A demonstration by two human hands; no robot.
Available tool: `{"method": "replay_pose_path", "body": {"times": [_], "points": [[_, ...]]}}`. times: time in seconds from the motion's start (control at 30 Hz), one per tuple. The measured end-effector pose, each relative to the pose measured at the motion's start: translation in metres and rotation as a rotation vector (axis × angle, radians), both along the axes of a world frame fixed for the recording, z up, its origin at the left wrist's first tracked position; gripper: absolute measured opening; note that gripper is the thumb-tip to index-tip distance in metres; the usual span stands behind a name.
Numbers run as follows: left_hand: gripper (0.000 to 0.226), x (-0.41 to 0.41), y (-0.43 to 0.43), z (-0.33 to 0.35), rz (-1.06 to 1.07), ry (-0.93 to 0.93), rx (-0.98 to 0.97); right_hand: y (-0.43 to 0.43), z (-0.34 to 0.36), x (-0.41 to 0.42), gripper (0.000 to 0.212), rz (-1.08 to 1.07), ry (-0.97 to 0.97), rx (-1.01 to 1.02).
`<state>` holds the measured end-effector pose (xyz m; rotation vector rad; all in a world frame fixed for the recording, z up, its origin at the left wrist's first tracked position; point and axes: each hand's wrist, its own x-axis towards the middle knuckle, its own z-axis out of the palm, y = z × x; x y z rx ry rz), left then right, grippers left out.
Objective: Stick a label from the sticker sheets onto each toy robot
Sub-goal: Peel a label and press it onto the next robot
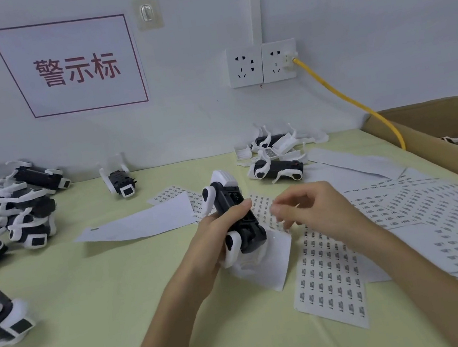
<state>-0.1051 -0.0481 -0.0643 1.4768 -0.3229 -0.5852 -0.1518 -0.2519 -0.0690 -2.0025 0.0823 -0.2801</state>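
My left hand (216,235) grips a black-and-white toy robot (232,209) belly-up above the middle of the table. Just to its right my right hand (313,205) hovers with fingers curled and fingertips close together near the robot's underside; whether a label sits between them is too small to tell. A sticker sheet (329,283) with rows of small dark labels lies under and in front of my right hand. Several more sticker sheets (439,218) fan out to the right.
A pile of toy robots (12,213) fills the left side, one robot (119,181) lies at the back, two more (275,163) at back right among paper scraps. A cardboard box (440,133) stands at right, a yellow cable (361,104) above it. Blank backing sheets (145,221) lie mid-table.
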Motion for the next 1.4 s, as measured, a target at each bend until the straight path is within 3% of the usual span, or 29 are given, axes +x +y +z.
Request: {"method": "replay_pose_path", "body": {"times": [0.03,0.13,0.37,0.43,0.57,0.63,0.8,0.9,1.03,1.17,1.4], "points": [[0.020,0.001,0.000,-0.001,-0.004,-0.005,-0.004,0.002,-0.002,0.000,0.004,0.043,0.032,-0.063],[0.027,0.003,0.002,-0.005,-0.025,-0.031,0.035,0.005,-0.007,0.002,0.005,0.036,0.078,-0.161],[0.030,0.001,0.001,-0.003,-0.007,-0.055,0.028,-0.007,-0.004,0.004,0.012,-0.200,-0.101,-0.055],[0.017,0.001,-0.001,-0.005,0.093,-0.076,-0.029,-0.007,-0.002,0.003,0.013,-0.166,-0.151,0.046],[0.018,0.004,-0.001,-0.005,0.388,-0.273,-0.161,-0.004,0.001,0.003,0.016,-0.063,-0.169,0.166],[0.019,0.004,0.001,-0.002,0.415,-0.315,-0.218,-0.002,0.002,0.002,0.018,-0.044,-0.173,0.159],[0.027,0.003,0.001,0.003,0.194,-0.129,-0.309,0.002,0.004,-0.001,0.034,0.004,-0.222,0.105],[0.036,0.000,0.000,0.004,0.075,-0.060,-0.266,0.006,0.004,-0.002,0.048,0.033,-0.249,-0.014],[0.029,-0.002,-0.002,0.002,-0.016,-0.057,-0.203,0.010,0.000,-0.003,0.056,0.036,-0.280,-0.178],[0.047,0.000,-0.003,-0.001,-0.045,-0.111,-0.162,0.010,-0.002,-0.003,0.055,0.016,-0.295,-0.278],[0.020,-0.003,-0.004,0.000,-0.050,-0.130,-0.146,0.011,-0.004,-0.002,0.046,-0.095,-0.330,-0.272]]}}
